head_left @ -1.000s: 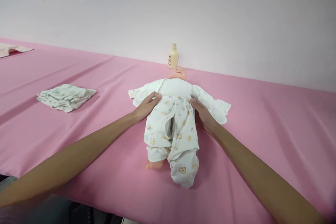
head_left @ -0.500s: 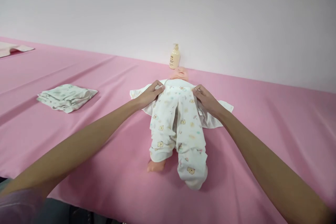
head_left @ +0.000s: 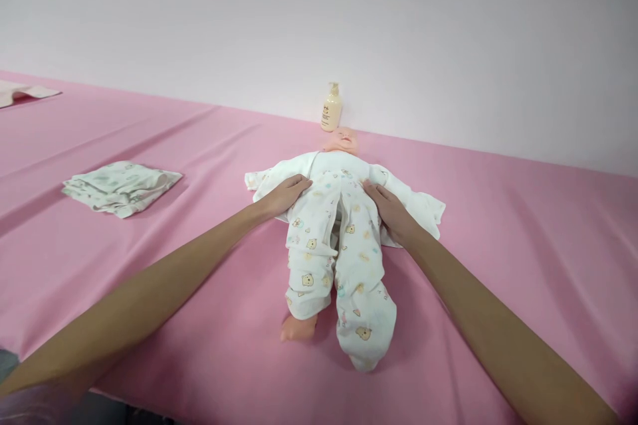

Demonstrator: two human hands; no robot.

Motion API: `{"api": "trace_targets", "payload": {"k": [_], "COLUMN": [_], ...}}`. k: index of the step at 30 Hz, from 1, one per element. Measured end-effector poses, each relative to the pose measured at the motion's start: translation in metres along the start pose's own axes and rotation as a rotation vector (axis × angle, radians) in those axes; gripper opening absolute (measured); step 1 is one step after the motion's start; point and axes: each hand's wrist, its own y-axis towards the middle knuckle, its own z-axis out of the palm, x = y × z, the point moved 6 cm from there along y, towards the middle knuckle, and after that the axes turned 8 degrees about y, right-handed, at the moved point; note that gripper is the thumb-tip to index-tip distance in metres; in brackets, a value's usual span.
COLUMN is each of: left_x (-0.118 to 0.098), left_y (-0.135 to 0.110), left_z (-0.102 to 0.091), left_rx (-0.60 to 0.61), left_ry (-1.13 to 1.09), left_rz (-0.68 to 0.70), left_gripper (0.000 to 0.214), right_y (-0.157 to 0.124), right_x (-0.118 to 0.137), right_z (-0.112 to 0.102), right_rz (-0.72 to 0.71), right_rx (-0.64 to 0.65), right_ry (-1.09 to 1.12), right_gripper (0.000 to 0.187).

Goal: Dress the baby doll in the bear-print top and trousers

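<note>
A baby doll (head_left: pixel 345 139) lies on its back, head toward the wall. It wears a white top (head_left: pixel 343 161) with its sides spread out and white baby trousers (head_left: pixel 361 249) printed with small bears. My left hand (head_left: pixel 289 194) is closed at the left side of the trousers' waist, fingers bent against the cloth. On the opposite side, my right hand (head_left: pixel 386 204) grips the waist with its thumb and fingertips. One bare foot (head_left: pixel 299 328) sticks out of the left leg; the right leg's cloth covers the other foot.
A cream pump bottle (head_left: pixel 331 109) stands behind the doll's head against the wall (head_left: pixel 149 20). To the left lies a folded printed cloth (head_left: pixel 124 187). A pale pink cloth (head_left: pixel 24 91) is at the far left on the pink sheet (head_left: pixel 209 345).
Both hands have moved slightly down toward me with the trousers' waist, which sits lower on the doll. More of the white top shows above it.
</note>
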Motion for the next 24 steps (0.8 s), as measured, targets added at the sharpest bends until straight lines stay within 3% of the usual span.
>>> {"api": "trace_targets", "payload": {"k": [4, 9, 15, 19, 24], "left_x": [0.002, -0.003, 0.002, 0.001, -0.005], "left_y": [-0.002, -0.005, -0.001, -0.001, -0.005], "left_z": [0.014, 0.023, 0.008, 0.0, 0.001], "left_rx": [0.17, 0.235, 0.084, 0.064, 0.078], "left_ry": [-0.338, -0.562, -0.385, -0.257, -0.265], "left_rz": [-0.089, -0.113, -0.039, -0.023, -0.038], "left_gripper": [0.034, 0.032, 0.036, 0.04, 0.037], "right_y": [-0.004, -0.006, 0.007, 0.009, -0.004], "right_x": [-0.008, -0.001, -0.003, 0.0, -0.001], "right_z": [0.025, 0.043, 0.034, 0.023, 0.039], "right_rz": [0.117, 0.12, 0.027, -0.052, 0.101], "right_rx": [0.139, 0.233, 0.196, 0.112, 0.254], "right_ry": [0.3, 0.361, 0.312, 0.263, 0.354], "right_gripper": [0.051, 0.055, 0.05, 0.043, 0.047]}}
